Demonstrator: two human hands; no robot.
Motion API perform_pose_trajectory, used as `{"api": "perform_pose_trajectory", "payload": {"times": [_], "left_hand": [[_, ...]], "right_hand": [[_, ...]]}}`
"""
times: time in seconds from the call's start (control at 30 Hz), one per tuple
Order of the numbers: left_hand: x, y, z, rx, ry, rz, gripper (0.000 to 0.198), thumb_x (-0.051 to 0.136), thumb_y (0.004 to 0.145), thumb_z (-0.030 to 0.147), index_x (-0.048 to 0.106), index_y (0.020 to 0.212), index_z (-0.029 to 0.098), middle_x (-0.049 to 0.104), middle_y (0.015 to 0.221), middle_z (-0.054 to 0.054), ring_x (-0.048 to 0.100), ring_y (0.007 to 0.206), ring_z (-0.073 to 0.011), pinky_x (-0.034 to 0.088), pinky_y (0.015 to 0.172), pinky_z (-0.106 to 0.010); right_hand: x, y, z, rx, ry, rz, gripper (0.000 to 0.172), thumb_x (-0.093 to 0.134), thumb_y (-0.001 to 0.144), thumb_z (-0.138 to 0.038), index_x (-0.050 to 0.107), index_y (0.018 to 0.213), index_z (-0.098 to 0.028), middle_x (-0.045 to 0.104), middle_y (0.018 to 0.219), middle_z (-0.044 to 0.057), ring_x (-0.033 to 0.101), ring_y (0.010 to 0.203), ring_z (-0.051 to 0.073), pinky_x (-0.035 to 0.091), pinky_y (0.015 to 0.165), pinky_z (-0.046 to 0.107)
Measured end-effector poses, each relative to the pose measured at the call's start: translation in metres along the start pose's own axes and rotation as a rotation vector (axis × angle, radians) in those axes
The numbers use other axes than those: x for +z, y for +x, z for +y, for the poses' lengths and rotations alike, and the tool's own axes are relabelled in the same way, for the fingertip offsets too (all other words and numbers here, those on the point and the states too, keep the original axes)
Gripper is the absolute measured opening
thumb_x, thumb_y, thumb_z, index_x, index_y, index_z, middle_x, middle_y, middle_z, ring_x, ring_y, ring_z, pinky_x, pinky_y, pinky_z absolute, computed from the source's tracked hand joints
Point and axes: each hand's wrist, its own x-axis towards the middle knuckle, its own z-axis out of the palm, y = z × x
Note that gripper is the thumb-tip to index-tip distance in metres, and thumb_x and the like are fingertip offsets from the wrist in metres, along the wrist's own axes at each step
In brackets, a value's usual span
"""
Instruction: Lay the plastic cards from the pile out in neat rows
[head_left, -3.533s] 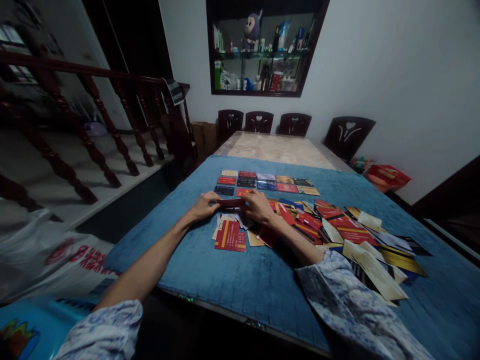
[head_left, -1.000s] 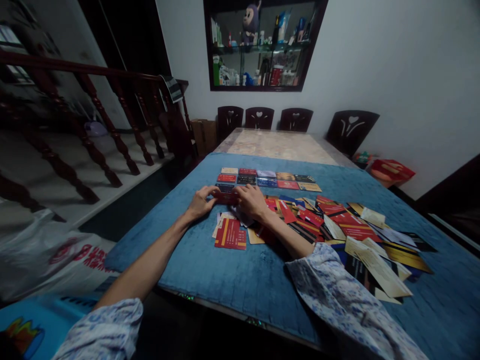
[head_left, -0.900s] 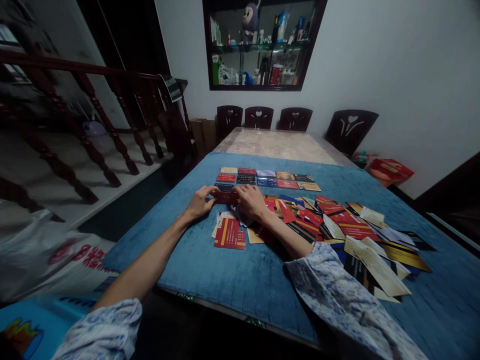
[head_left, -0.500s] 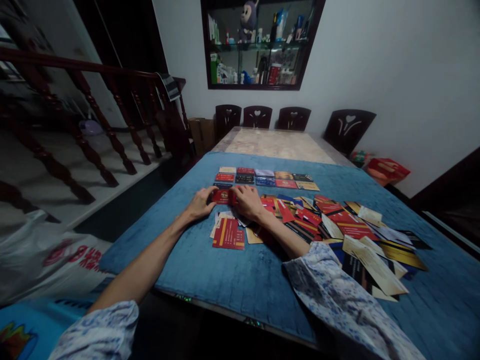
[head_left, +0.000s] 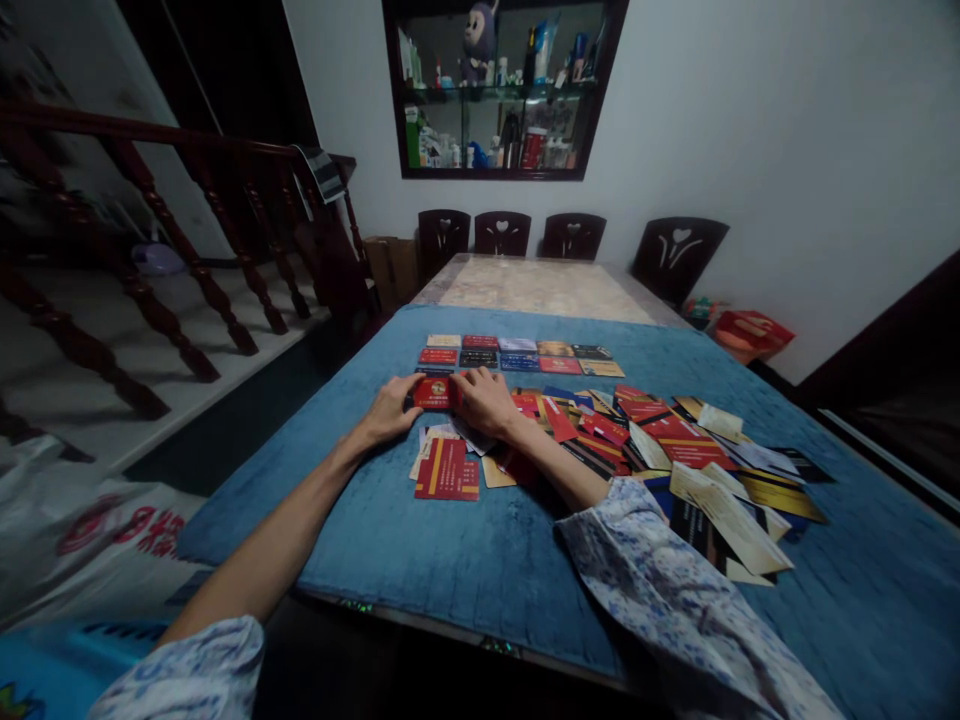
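One long desk (head_left: 540, 280) stretches away from the person, its near part under a blue cloth (head_left: 390, 545). On that cloth, the broad loose heap of cards (head_left: 679, 440) spreads to the right, beyond the right forearm. Straight ahead, past the hands, lie two neat rows of cards (head_left: 517, 361), five in each, running left to right. A small pile (head_left: 447, 470) with a striped red card on top sits just on the near side of the hands. The right hand (head_left: 487, 402) and left hand (head_left: 390, 408) face each other, and both grips are closed on the red card (head_left: 433, 392), one at each short end. Neither is nearer: the card lies directly between them, its long axis across the body, roughly parallel to the rows. Its printed face is towards the person; I cannot tell whether its lower edge touches the cloth. Just beyond it shows a thin strip of a dark card (head_left: 433, 371).
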Motion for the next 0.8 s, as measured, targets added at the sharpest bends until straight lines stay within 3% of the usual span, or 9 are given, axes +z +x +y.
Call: {"api": "perform_pose_trajectory", "payload": {"times": [0.37, 0.8], "left_hand": [[0.000, 0.006, 0.004, 0.015, 0.042, -0.012, 0.057, 0.064, 0.081, 0.023, 0.053, 0.136, 0.015, 0.064, 0.119, -0.013, 0.058, 0.108, -0.0288, 0.048, 0.098, -0.047], [-0.005, 0.026, 0.044, 0.080, 0.086, -0.061, 0.050, 0.065, 0.079, 0.026, 0.060, 0.128, 0.021, 0.057, 0.123, -0.011, 0.049, 0.115, -0.0318, 0.043, 0.096, -0.050]], "right_hand": [[-0.018, -0.001, 0.003, 0.016, -0.003, -0.032, 0.048, 0.046, 0.094, -0.032, 0.049, 0.139, -0.016, 0.058, 0.130, 0.016, 0.045, 0.121, 0.030, 0.041, 0.093, 0.044], [-0.036, -0.016, 0.039, -0.030, -0.069, -0.053, 0.050, 0.058, 0.089, -0.042, 0.055, 0.134, -0.021, 0.052, 0.135, 0.016, 0.043, 0.121, 0.032, 0.042, 0.089, 0.043]]}}
